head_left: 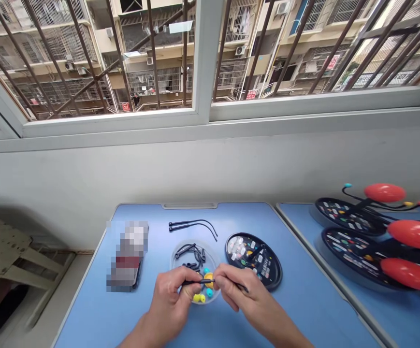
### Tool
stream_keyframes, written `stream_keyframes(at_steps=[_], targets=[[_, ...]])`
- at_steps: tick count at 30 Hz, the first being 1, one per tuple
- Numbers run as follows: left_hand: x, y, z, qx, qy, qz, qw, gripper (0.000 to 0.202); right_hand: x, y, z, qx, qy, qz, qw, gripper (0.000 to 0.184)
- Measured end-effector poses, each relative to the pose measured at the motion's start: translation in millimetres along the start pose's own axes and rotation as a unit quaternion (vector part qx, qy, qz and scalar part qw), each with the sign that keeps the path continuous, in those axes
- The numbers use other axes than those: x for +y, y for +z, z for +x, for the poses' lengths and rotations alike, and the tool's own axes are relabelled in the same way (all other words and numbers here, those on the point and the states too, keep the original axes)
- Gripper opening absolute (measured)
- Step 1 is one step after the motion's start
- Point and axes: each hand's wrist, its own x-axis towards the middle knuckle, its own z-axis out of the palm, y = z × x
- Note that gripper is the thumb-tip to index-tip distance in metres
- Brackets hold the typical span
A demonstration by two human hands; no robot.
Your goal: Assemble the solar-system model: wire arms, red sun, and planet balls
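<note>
Slim black plastic rod (199, 281) pinched in narrow grip by both hands, long axis roughly left-right, far end sloping slightly down past fingertips of right hand (248, 302). Left hand (169, 299) on rod's left end, right hand nearer its middle. Rod over front of clear round plastic dish (194, 246), holding black rod pieces (191, 253) and round yellow, teal and orange beads (203, 290). All near tabletop's front edge, centre of blue tabletop (304, 295). Black oval tray with colourful pieces (253, 260) just right of dish; two curved black wires (191, 225) behind it, toward back edge.
</note>
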Motion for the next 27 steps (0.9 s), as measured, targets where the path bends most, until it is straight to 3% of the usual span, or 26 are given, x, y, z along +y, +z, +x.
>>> stream_keyframes(at_steps=[6,11,17,19,22,25,27], targets=[[4.2,3.1,2.5,-0.022,-0.060,-0.073,0.995,0.013,-2.3,-1.2,1.0,0.008,0.014,0.052,0.999,0.041],[6.3,-11.9,13.8,-0.013,-0.154,-0.131,0.979,0.052,0.0,-5.7,0.4,0.045,0.024,0.013,0.999,0.040],[0.6,-22.6,18.0,-0.039,-0.220,-0.123,0.967,0.018,7.5,-10.3,3.2,0.087,0.012,-0.020,0.996,0.032],[-5.0,-23.5,19.7,-0.016,-0.238,-0.140,0.961,0.018,10.4,-11.3,6.1,0.080,0.043,0.003,0.996,0.025],[-19.5,-26.3,27.0,0.081,-0.246,-0.112,0.959,0.020,12.8,-12.2,9.1,0.065,0.106,0.019,0.992,0.024],[-39.7,-28.0,36.8,0.159,-0.241,-0.006,0.957,0.021,11.5,-11.7,7.6,0.019,0.093,-0.034,0.995,0.012],[-52.9,-26.5,41.8,0.169,-0.222,0.062,0.958,0.019,9.3,-10.3,4.8,-0.017,0.063,-0.084,0.994,0.015]])
